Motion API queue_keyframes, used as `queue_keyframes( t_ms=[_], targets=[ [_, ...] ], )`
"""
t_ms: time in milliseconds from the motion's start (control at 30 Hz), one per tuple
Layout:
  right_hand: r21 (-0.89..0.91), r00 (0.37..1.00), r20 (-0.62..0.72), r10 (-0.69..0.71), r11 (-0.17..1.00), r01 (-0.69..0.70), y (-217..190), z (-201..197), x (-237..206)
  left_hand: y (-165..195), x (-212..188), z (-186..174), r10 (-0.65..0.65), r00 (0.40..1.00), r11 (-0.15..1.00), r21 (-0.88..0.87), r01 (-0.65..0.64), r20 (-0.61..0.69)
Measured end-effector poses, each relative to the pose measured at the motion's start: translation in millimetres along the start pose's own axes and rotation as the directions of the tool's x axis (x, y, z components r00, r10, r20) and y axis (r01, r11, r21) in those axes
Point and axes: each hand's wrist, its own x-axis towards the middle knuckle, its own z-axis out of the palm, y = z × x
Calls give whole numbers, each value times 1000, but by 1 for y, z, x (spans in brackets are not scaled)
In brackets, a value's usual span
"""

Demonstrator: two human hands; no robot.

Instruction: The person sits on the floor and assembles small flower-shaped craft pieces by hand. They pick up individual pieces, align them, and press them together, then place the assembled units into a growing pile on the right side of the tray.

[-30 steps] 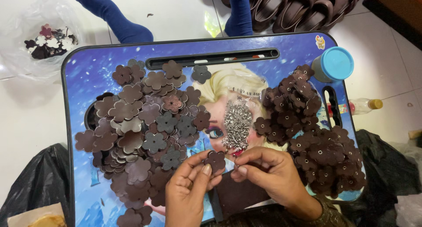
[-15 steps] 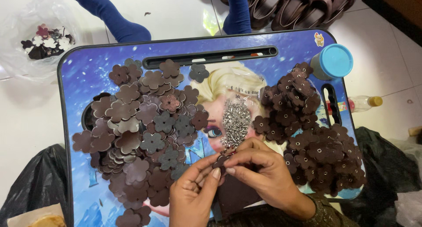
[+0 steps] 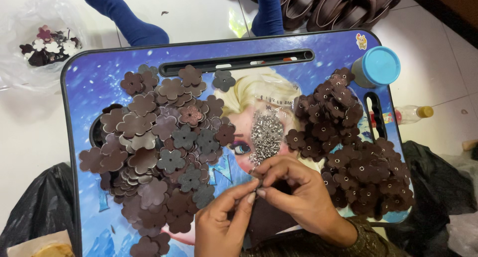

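Both hands, the left hand [image 3: 221,224] and right hand [image 3: 298,195], pinch a small brown leather flower [image 3: 256,180] between pressed-together fingers (apparently mid-fitting a stud), with the pile of silver studs [image 3: 266,135] just beyond the fingertips; next likely calls for seating it squarely.

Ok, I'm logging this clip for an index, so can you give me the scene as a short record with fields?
surface: blue picture lap tray
left hand: fingertips meet the right's at a small dark piece
right hand: pinching the same piece
left pile: brown flower cutouts
right pile: darker flowers with centre rivets
centre: silver rivets
corner: blue-lidded tub
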Motion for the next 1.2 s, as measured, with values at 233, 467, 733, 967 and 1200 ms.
queue_keyframes(
  t_ms=[233, 467, 733, 967, 1200],
  targets=[
    [215, 989, -50, 140, 968, -126, 13, 8, -8, 6, 2, -3, 225, 974, 965, 129, -227, 29],
    [254, 971, 18, 237, 939, -233, 3, -4, -3, -2, 8, 0, -150, 989, 968, -203, 146, -3],
    [338, 966, 69, 248, 906, -257, 7, -7, -4, -5, 8, 3, -169, 985, 945, -280, 169, 26],
    [271, 959, 97, 265, 920, -282, 8, -12, -13, -11, 5, 5, -206, 978, 970, -122, 209, 34],
    [208, 957, 106, 269, 936, -286, 4, -9, -30, -28, 7, 4, -2, 998, 989, 150, -7, 64]
  ],
)
